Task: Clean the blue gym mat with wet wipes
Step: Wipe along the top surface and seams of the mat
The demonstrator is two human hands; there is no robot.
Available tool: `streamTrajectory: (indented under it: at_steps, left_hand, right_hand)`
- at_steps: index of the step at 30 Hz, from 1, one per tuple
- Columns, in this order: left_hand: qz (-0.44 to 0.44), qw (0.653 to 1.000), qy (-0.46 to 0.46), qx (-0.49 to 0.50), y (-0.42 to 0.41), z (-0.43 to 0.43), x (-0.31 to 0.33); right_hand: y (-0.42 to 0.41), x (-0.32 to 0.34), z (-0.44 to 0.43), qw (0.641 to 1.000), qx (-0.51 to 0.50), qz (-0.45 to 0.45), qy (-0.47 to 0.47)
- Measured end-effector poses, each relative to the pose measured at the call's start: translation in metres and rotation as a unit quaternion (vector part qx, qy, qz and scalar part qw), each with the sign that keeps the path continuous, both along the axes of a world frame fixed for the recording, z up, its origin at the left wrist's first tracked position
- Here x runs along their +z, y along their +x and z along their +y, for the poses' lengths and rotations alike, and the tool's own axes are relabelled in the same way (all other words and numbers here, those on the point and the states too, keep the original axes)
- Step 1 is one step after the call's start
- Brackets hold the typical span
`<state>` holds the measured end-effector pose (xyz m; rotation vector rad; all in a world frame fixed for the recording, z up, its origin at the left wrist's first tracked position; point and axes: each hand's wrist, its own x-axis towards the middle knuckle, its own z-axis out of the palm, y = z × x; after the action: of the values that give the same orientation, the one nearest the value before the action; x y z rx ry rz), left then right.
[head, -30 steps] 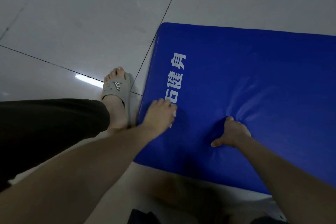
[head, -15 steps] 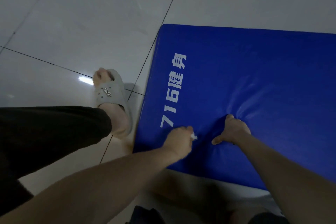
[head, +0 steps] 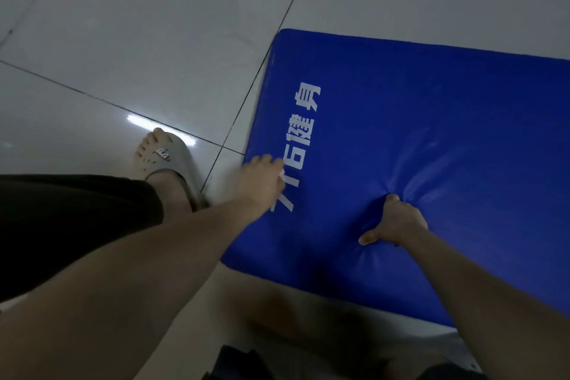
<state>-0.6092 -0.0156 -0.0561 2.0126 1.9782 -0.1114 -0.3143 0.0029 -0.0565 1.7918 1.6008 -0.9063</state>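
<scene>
Gripping a crumpled white wet wipe (head: 281, 175), the left hand (head: 262, 179) presses the padded blue vinyl gym mat (head: 431, 120) near its 9 o'clock edge; most of the mat lies toward 2 o'clock, with the clenched right hand (head: 398, 222) bracing at 4 o'clock.

Single head-worn wide-angle view, looking steeply down, close over blue mat (head: 431, 133) corner, tiled floor (head: 154, 25) left.

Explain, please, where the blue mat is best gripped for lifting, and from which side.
Probably its near edge, from the person's side: the blue mat lies flat on the floor, thick and soft, and that edge is free left of the right hand. Hook under, thumb on top.
</scene>
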Motion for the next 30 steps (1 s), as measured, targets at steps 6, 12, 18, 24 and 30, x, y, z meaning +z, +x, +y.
streamTrajectory:
  at_steps: [6,12,18,24,30]
  left_hand:
    - [-0.111,0.983,-0.044,0.137,0.025,-0.050,-0.003]
    - [-0.180,0.978,-0.106,-0.022,0.083,-0.111,-0.004]
    - [-0.107,0.979,-0.054,-0.167,0.079,-0.111,-0.009]
    - [-0.040,0.999,0.023,0.028,-0.005,-0.053,-0.005]
    - [-0.156,0.968,-0.031,0.192,0.017,-0.068,-0.003]
  right_hand:
    - [-0.001,0.005,-0.001,1.000,0.008,0.009,-0.003]
    - [-0.001,0.006,-0.002,1.000,0.015,0.010,-0.002]
    - [-0.001,0.008,0.000,1.000,0.012,0.006,-0.007]
    - [-0.001,0.008,-0.001,1.000,0.012,0.005,-0.003]
    - [-0.003,0.011,0.000,1.000,0.007,0.007,-0.008]
